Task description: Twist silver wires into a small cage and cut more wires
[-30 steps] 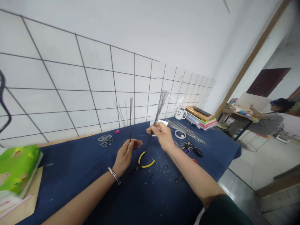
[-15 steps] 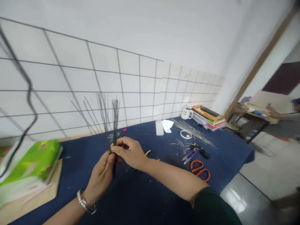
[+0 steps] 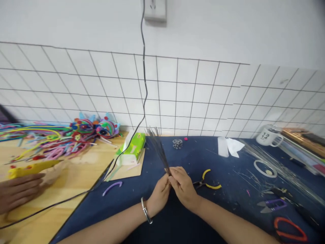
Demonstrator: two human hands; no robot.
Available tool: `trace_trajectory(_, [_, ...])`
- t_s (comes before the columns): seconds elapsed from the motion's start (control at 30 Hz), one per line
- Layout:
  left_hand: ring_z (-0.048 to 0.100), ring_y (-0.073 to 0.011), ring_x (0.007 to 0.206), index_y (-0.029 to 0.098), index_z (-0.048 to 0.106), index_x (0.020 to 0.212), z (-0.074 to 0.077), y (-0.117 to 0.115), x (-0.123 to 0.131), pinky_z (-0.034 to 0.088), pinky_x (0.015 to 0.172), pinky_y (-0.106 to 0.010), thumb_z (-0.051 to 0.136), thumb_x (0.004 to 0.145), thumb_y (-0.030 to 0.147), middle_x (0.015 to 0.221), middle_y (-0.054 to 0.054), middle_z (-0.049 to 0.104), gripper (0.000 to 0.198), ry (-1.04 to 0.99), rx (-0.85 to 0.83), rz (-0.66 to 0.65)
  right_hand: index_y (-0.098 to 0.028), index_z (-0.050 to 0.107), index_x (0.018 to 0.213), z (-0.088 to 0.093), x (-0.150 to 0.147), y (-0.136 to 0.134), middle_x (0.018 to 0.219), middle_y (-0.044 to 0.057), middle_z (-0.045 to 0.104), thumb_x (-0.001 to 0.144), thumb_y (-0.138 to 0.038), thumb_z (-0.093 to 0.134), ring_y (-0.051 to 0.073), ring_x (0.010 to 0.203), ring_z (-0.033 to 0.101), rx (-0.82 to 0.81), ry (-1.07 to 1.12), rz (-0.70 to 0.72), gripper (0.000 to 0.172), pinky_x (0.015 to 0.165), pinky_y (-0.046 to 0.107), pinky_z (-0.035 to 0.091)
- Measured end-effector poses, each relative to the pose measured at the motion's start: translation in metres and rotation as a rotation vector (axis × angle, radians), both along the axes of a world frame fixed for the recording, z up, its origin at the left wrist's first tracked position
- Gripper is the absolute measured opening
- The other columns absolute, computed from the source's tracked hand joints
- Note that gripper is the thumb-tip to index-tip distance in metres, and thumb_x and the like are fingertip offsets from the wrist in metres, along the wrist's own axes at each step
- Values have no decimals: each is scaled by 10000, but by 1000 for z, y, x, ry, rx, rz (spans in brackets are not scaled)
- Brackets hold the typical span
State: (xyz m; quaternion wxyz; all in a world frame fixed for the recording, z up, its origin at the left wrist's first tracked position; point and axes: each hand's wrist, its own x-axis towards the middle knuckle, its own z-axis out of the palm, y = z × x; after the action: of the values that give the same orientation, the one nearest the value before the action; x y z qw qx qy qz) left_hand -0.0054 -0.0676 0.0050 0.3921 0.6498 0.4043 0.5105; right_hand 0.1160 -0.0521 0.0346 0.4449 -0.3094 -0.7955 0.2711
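A bundle of thin dark wires point(image 3: 159, 149) rises from between my two hands, leaning to the left and fanning slightly at the top. My left hand point(image 3: 160, 192), with a silver bracelet at the wrist, is closed around the lower part of the bundle. Pressed against it, my right hand point(image 3: 183, 186) grips the same wires with thumb and fingers. The bundle's lower end is hidden by my hands. Just right of them lie yellow-handled pliers point(image 3: 207, 183) on the dark blue cloth point(image 3: 157, 234). Behind is a small coiled wire piece point(image 3: 177, 144).
At left, another person's hand point(image 3: 20, 193) rests by a yellow glue gun point(image 3: 35, 167), near colourful pipe cleaners point(image 3: 50, 142). A black cable point(image 3: 144, 84) hangs down across the tissue pack point(image 3: 134, 149). Rightward lie purple snips point(image 3: 274, 205), red-handled scissors point(image 3: 289, 230), loose wires point(image 3: 286, 169) and a mug point(image 3: 269, 135).
My view has swung left, bringing the other person's hand and the pipe cleaners into sight. The wires, spread apart before, are now gathered into one tighter bundle, tilted left.
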Motion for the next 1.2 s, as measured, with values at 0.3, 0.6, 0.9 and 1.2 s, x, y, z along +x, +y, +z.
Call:
trace_trajectory(0.3, [507, -128, 664, 159, 513, 810, 12, 3, 5, 417, 671, -268, 331, 872, 386, 735, -23, 542, 297, -231, -137, 9, -269, 448, 1219, 5, 37, 83, 1100, 30, 576, 876, -261, 342, 176, 1020, 504, 11, -231, -265, 360, 902, 343, 371])
trace_trajectory(0.6, [501, -124, 636, 161, 493, 825, 8, 8, 4, 405, 635, -261, 335, 871, 393, 717, -23, 536, 284, -326, -166, -6, -140, 319, 1323, -10, 19, 195, 1259, 107, 463, 613, -118, 558, 263, 1169, 317, 156, -609, -225, 749, 961, 403, 256])
trace_trajectory(0.9, [495, -125, 630, 166, 488, 826, 10, 11, -1, 405, 631, -256, 328, 872, 400, 710, -22, 528, 287, -353, -186, -6, -202, 556, 1069, -39, 20, 190, 1134, 76, 545, 725, -119, 502, 217, 1111, 385, 116, -540, -213, 358, 975, 427, 227])
trace_trajectory(1.2, [490, -120, 626, 158, 479, 835, 7, 13, -1, 396, 625, -257, 336, 873, 385, 709, -21, 524, 271, -369, -187, -6, -168, 543, 931, -27, 37, 187, 1011, 80, 594, 717, -259, 535, 199, 931, 549, -119, -171, -184, 233, 838, 391, 392])
